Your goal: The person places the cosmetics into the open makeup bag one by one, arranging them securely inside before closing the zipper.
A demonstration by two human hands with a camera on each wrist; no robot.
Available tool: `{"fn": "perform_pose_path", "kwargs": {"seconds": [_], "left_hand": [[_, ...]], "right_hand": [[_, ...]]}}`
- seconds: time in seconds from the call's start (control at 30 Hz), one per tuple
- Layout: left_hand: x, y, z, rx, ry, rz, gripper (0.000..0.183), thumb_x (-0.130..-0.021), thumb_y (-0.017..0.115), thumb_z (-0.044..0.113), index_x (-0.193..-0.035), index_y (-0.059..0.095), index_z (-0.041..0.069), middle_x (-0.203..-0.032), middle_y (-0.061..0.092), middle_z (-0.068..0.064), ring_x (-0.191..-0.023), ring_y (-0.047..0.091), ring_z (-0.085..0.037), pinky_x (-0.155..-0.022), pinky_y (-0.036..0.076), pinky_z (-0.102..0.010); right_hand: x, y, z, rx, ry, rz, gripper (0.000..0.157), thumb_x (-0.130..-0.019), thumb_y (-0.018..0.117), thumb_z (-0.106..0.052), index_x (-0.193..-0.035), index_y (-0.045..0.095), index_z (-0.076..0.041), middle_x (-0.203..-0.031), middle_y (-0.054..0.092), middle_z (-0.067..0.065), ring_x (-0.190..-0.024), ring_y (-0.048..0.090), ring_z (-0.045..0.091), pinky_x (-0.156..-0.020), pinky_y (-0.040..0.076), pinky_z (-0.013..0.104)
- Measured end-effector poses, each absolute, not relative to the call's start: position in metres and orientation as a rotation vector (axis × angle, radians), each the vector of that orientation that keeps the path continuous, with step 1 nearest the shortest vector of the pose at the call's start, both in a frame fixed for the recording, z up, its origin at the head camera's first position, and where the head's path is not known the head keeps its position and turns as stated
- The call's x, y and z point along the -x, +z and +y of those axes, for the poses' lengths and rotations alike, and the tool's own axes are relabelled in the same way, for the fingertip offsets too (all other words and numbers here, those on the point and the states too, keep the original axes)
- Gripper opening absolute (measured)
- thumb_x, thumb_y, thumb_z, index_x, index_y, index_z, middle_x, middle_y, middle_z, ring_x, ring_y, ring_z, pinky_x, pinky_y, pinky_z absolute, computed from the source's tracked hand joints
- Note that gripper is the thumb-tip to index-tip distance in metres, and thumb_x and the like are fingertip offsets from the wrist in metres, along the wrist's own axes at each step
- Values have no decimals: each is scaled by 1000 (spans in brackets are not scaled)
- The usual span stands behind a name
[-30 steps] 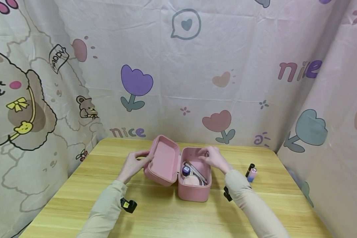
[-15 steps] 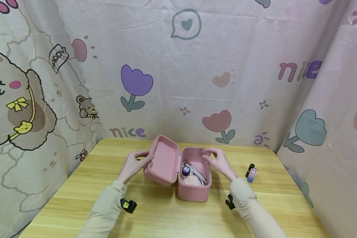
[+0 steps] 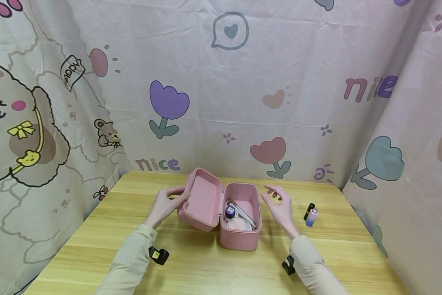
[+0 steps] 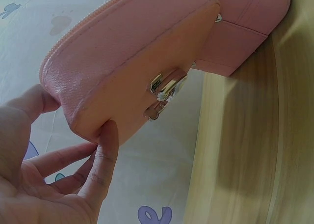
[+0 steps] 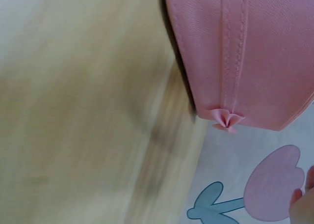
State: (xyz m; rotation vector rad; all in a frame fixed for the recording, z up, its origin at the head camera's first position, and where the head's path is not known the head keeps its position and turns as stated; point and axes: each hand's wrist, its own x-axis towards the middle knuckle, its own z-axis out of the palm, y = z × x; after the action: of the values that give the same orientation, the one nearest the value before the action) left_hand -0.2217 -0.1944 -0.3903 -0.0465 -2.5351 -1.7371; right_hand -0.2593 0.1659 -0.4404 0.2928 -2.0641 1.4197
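A pink zippered cosmetic case [image 3: 239, 242] stands on the table with its lid [image 3: 205, 196] folded out to the left. My left hand [image 3: 163, 205] grips a corner of that lid; the left wrist view shows thumb and fingers on either side of the corner, near metal handle fittings [image 4: 164, 89]. Inside the case lie a round pale pink compact [image 3: 238, 224], a small dark blue container [image 3: 230, 212] and slim brush-like sticks [image 3: 245, 214]. My right hand [image 3: 282, 209] is just right of the case, fingers loosely bent and holding nothing. Only its fingertips [image 5: 297, 197] show in the right wrist view.
Right of the right hand, a black tube [image 3: 309, 211] and a pink-to-blue small bottle [image 3: 311, 218] stand close together on the wooden table [image 3: 191, 270]. A printed curtain [image 3: 221, 82] hangs behind and along both sides.
My right hand has come out from over the case's open compartment and moved right, its fingers spreading apart. The left hand and lid have stayed put.
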Motion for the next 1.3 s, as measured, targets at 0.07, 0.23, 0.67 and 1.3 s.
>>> {"fn": "perform_pose_path", "kwargs": {"seconds": [0.07,0.23,0.67,1.3], "left_hand": [[222,-391,-195,52,-1737,-2538,51,-93,72,30,-134,62,1,-130,66,-20,-96,67,-15,-75,58,-22],[222,-390,-194,42,-1745,-2539,51,-94,71,30,-135,62,1,-131,66,-20,-96,67,-14,-75,58,-22],[222,-391,-195,43,-1722,-2541,51,-93,72,30,-135,62,1,-131,66,-21,-97,68,-15,-74,57,-21],[221,-389,-195,70,-1752,-2527,52,-94,71,28,-135,61,-2,-132,65,-23,-93,66,-11,-74,58,-21]], "right_hand": [[255,-440,166,-260,1417,-2008,30,-81,77,4,-111,72,3,-93,66,12,-84,51,14,-79,35,26],[233,-427,165,-193,1421,-1907,31,-82,74,9,-113,69,9,-96,59,-8,-91,53,21,-80,32,12],[241,-465,211,142,1348,-1645,39,-82,74,6,-120,65,6,-111,56,7,-100,41,-1,-89,33,19],[232,-478,270,513,1526,-1741,37,-88,76,-18,-121,61,-11,-106,44,-16,-96,44,2,-81,38,17]]}}
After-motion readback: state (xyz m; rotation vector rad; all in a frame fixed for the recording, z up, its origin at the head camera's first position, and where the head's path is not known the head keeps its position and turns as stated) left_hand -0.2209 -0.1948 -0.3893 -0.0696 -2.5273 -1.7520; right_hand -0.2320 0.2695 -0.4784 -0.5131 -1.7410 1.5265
